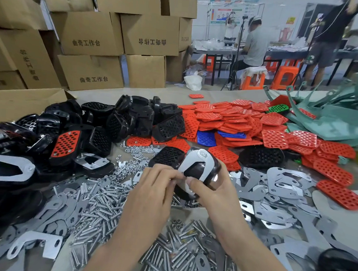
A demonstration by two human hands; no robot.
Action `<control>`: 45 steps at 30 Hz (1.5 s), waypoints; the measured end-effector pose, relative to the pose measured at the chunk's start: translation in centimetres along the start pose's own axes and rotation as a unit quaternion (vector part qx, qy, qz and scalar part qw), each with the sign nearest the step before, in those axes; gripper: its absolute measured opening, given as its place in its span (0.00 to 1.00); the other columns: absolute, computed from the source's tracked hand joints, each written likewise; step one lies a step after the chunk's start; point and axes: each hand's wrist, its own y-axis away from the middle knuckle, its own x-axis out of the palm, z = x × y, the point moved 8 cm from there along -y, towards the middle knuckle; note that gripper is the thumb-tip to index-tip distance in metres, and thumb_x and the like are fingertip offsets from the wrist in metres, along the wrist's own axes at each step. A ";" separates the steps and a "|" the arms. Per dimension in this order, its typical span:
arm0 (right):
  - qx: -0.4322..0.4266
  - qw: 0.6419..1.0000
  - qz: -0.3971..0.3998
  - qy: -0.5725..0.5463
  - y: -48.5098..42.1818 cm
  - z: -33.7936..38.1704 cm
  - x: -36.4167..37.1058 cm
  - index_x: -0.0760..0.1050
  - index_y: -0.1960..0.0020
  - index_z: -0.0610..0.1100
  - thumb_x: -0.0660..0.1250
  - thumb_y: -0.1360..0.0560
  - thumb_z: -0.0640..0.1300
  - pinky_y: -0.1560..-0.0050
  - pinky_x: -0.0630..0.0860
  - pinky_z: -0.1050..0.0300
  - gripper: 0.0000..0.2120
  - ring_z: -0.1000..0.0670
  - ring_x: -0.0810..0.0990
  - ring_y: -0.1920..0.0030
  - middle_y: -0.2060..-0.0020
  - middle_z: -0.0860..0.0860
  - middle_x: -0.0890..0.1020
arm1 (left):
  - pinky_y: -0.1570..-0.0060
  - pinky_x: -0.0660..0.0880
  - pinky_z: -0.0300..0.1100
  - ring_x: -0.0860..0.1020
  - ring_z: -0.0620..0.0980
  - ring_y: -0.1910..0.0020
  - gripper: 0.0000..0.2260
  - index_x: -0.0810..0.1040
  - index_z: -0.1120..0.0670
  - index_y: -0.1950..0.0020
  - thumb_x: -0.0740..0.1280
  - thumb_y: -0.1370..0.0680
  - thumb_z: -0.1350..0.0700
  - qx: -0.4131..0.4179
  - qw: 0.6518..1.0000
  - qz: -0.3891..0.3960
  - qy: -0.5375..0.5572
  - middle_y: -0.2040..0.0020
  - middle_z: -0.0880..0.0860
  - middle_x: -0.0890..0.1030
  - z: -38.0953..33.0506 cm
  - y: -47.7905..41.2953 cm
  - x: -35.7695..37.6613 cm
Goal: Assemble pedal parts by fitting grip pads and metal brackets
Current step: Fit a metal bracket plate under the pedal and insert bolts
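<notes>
Pedal (215, 169) is held up over mid-table (168, 93), underside facing camera, with the bracket (190, 160) seated on it. A fastener shows at the bracket's far end.

Right hand (214, 193) is curled round the pedal's right side, thumb on the near end. Left hand (155, 188): fingertips close together, pinching at the bracket's near end. Can't tell if a small part is between them.

- Bolts (106, 198): heaped at the near edge under both wrists.
- Nuts (134, 151): scattered just beyond the bolts.
- Loose brackets (280, 184): spread along the right side and the near left corner.
- Red pads (238, 118): piled toward the far right corner, a few blue pads (205, 138) among them.
- Black bodies (133, 115): stacked far left.
- One body with a red pad fitted (66, 143): lies at the left edge.
</notes>
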 end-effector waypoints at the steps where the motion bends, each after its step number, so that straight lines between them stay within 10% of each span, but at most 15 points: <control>1: -0.002 1.000 -0.004 0.000 -0.1 0.1 -0.1 0.78 0.44 0.63 0.74 0.30 0.43 0.41 0.81 0.48 0.20 0.49 0.87 0.45 0.47 0.51 0.87 | 0.56 0.75 0.33 0.73 0.38 0.47 0.06 0.73 0.43 0.43 0.64 0.20 0.51 -0.023 1.000 0.008 0.018 0.48 0.36 0.73 0.2 0.0 0.0; 12: -0.065 0.997 0.014 0.041 0.6 1.5 0.4 0.76 0.39 0.63 0.74 0.24 0.38 0.44 0.80 0.63 0.23 0.53 0.86 0.45 0.47 0.54 0.87 | 0.63 0.65 0.27 0.73 0.38 0.58 0.15 0.78 0.48 0.50 0.57 0.20 0.41 -0.090 0.996 0.010 -0.020 0.56 0.40 0.77 1.0 0.1 -0.1; 21: -0.087 0.993 0.016 0.076 1.0 2.0 0.6 0.73 0.34 0.61 0.72 0.21 0.35 0.44 0.80 0.63 0.25 0.54 0.86 0.46 0.48 0.55 0.86 | 0.62 0.76 0.39 0.76 0.40 0.60 0.09 0.78 0.47 0.51 0.62 0.20 0.45 -0.127 0.991 0.015 0.040 0.58 0.40 0.78 1.3 0.2 0.2; 29: -0.124 0.979 0.002 0.160 1.4 2.4 0.5 0.69 0.33 0.70 0.70 0.20 0.39 0.44 0.82 0.50 0.29 0.52 0.85 0.47 0.48 0.58 0.86 | 0.68 0.80 0.54 0.76 0.47 0.71 0.11 0.83 0.49 0.59 0.68 0.19 0.47 -0.346 0.875 0.047 0.334 0.70 0.45 0.78 3.8 1.3 2.8; 33: -0.128 0.972 0.003 0.196 1.5 2.5 0.8 0.67 0.31 0.72 0.70 0.20 0.42 0.47 0.83 0.47 0.28 0.52 0.86 0.52 0.47 0.64 0.85 | 0.75 0.73 0.39 0.76 0.46 0.75 0.11 0.84 0.48 0.61 0.69 0.19 0.49 -0.384 0.826 0.054 0.409 0.70 0.49 0.77 4.1 1.6 3.4; 45: -0.136 0.977 0.005 0.162 1.5 2.7 0.6 0.70 0.34 0.70 0.71 0.21 0.38 0.47 0.79 0.65 0.29 0.55 0.84 0.46 0.47 0.61 0.85 | 0.60 0.74 0.36 0.79 0.43 0.57 0.03 0.78 0.47 0.53 0.68 0.19 0.53 -0.130 0.981 -0.007 0.143 0.58 0.42 0.80 2.0 0.4 0.6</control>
